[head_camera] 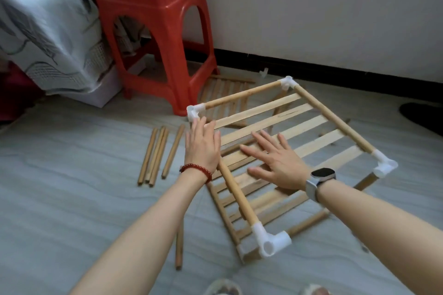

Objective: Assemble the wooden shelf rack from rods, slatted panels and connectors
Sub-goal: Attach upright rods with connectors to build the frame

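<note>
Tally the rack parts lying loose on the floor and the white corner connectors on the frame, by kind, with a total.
Loose rods left of the frame: 4
Loose rod under the left arm: 1
Corner connectors on the frame: 4
Spare slatted panel by the stool: 1
Total: 10

A square frame of rods (332,116) joined by white corner connectors (272,242) stands on the grey floor (72,199), with a slatted panel (299,132) seated inside it. The right hand (279,163) lies flat, fingers spread, on the slats at the frame's middle. The left hand (202,145), fingers straight, rests at the frame's left edge, just below the far-left connector (195,110). Loose rods (155,155) lie left of the frame; a red stool (153,31) stands beyond them.
</note>
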Tool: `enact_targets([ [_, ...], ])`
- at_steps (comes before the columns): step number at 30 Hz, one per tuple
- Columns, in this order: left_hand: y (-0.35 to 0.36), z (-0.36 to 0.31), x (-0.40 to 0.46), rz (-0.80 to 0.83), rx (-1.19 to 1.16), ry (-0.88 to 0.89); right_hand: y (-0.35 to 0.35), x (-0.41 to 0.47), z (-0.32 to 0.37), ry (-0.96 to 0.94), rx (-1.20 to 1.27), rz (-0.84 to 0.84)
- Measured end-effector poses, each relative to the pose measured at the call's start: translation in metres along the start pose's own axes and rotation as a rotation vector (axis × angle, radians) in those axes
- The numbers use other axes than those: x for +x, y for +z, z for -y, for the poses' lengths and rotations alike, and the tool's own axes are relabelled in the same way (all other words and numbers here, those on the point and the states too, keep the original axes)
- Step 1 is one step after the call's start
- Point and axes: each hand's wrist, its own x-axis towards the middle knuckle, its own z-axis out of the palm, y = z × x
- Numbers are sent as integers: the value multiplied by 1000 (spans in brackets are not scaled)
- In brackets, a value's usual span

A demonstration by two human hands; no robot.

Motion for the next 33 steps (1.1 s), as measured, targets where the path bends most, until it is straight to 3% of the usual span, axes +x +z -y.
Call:
enact_targets([
  [5,15,44,29,-132,16,-87,-3,44,-22,97,82,-149],
  [11,53,143,-33,288,403,-570,-1,68,-24,156,78,-252],
  [14,79,159,-60,463,381,-699,1,67,-23,145,87,-249],
  [16,97,164,-74,489,344,-744,3,66,-24,147,82,-248],
  [24,100,157,-78,396,358,-717,2,65,-26,146,77,-252],
  [33,-6,95,-44,126,319,-451,-14,36,10,289,133,-207],
])
